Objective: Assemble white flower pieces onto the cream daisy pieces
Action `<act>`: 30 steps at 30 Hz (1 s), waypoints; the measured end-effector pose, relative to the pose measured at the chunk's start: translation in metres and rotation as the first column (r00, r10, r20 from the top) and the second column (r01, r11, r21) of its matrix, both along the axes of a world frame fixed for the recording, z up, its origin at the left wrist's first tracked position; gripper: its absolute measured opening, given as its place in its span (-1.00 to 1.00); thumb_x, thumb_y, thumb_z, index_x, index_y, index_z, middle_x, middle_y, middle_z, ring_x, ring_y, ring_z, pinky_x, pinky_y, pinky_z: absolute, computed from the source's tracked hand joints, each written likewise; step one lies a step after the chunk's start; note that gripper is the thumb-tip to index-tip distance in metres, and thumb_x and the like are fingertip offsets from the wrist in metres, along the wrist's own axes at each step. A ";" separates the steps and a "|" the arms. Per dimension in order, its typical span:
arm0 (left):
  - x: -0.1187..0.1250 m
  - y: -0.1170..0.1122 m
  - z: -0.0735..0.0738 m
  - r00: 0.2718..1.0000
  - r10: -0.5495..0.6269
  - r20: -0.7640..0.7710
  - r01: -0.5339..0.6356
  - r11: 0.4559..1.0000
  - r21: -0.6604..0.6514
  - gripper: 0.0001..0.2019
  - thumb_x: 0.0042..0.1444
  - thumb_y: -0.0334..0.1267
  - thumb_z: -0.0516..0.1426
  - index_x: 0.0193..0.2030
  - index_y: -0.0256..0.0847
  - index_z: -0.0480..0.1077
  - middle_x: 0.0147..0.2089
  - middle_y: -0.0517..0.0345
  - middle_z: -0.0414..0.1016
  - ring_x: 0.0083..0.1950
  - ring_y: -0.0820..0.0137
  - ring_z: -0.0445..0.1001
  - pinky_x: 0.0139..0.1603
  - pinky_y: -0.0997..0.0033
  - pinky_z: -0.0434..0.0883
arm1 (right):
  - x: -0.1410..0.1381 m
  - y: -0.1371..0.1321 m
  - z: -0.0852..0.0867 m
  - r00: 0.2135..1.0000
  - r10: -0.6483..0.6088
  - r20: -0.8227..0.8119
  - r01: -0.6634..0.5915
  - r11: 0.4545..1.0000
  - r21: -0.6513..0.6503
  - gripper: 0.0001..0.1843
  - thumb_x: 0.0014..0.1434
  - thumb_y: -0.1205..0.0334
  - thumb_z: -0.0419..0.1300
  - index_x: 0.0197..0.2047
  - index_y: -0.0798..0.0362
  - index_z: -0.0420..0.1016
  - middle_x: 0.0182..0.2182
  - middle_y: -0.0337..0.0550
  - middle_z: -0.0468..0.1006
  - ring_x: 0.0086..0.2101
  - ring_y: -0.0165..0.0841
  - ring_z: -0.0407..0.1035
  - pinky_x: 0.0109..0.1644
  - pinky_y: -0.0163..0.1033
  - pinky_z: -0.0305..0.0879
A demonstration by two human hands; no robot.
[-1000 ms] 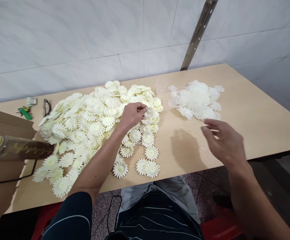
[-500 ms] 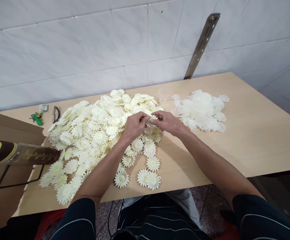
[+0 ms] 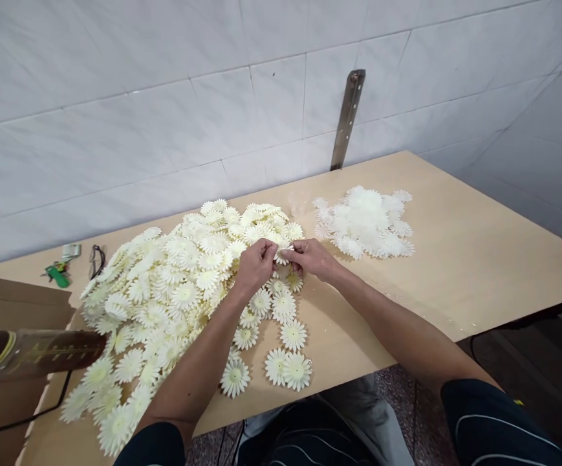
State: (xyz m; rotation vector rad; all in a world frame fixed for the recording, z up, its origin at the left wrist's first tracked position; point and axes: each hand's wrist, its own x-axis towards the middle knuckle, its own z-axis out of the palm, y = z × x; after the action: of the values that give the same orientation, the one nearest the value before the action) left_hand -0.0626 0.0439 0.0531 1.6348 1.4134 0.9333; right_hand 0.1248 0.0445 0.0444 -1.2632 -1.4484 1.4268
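Observation:
Between my two hands is a pale flower [image 3: 282,255] with narrow petals, partly covered by fingers. My left hand [image 3: 257,264] pinches at its left side, with thumb and forefinger pressed together. On the other side, my right hand [image 3: 313,257] grips the flower's edge between thumb and fingers. Just beyond and to the left of both hands spreads a big heap of cream-yellow artificial flowers [image 3: 183,294]. A few single flowers [image 3: 296,370] lie flat near the table's front edge. Right of my hands sits a smaller pile of whiter, translucent petal pieces [image 3: 370,220].
A bottle with brown liquid [image 3: 57,353] and a cardboard box [image 3: 13,298] stand at the left. Behind them lie a green-handled tool [image 3: 58,276] and glasses [image 3: 97,261]. A metal strip [image 3: 347,123] leans on the tiled wall behind the table [image 3: 479,246].
The camera view has tilted and shifted, so the table sits lower and further left. Both hands stay together at the flower, the fingers only slightly moved.

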 end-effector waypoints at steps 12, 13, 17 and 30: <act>-0.002 0.000 -0.003 0.999 -0.046 0.012 0.046 0.999 0.004 -0.70 0.31 0.04 0.21 -0.33 -0.12 0.48 -0.55 0.23 0.50 -0.50 0.37 0.48 -0.38 0.38 0.38 | 0.003 -0.002 -0.008 0.997 0.048 0.057 -0.051 0.997 0.055 -0.31 0.15 -0.52 0.40 -0.44 -0.06 0.34 -0.61 -0.29 0.49 -0.62 -0.34 0.38 -0.51 -0.22 0.28; -0.003 -0.001 -0.003 0.998 -0.059 -0.002 0.059 0.998 0.018 -0.68 0.33 0.06 0.20 -0.32 -0.11 0.48 -0.55 0.23 0.50 -0.49 0.37 0.48 -0.37 0.38 0.37 | 0.004 -0.001 -0.008 0.996 0.068 0.051 -0.071 0.996 0.052 -0.29 0.12 -0.54 0.41 -0.46 -0.05 0.36 -0.61 -0.29 0.47 -0.61 -0.35 0.36 -0.51 -0.23 0.27; -0.004 -0.003 -0.002 0.989 -0.104 -0.101 0.112 0.991 0.077 -0.59 0.35 0.18 0.22 -0.32 -0.11 0.46 -0.52 0.23 0.49 -0.46 0.37 0.43 -0.37 0.39 0.31 | 0.013 0.002 -0.008 0.990 0.098 0.105 -0.107 0.990 0.088 -0.27 0.12 -0.55 0.39 -0.51 -0.04 0.35 -0.65 -0.33 0.36 -0.60 -0.41 0.25 -0.48 -0.26 0.13; 0.000 -0.003 -0.002 0.987 -0.117 0.106 0.120 0.992 -0.026 -0.55 0.41 0.18 0.22 -0.32 -0.16 0.48 -0.51 0.23 0.51 -0.51 0.44 0.51 -0.40 0.43 0.41 | 0.012 -0.006 -0.003 0.942 -0.027 0.334 -0.048 0.975 0.216 -0.19 0.30 -0.68 0.09 -0.48 -0.08 0.17 -0.63 -0.26 0.35 -0.52 -0.35 0.25 -0.42 -0.22 0.09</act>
State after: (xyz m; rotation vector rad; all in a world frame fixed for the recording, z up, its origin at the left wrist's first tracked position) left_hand -0.0627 0.0414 0.0514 1.6043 1.2409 0.9093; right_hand 0.1363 0.0390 0.0411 -1.4015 -1.7878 1.0519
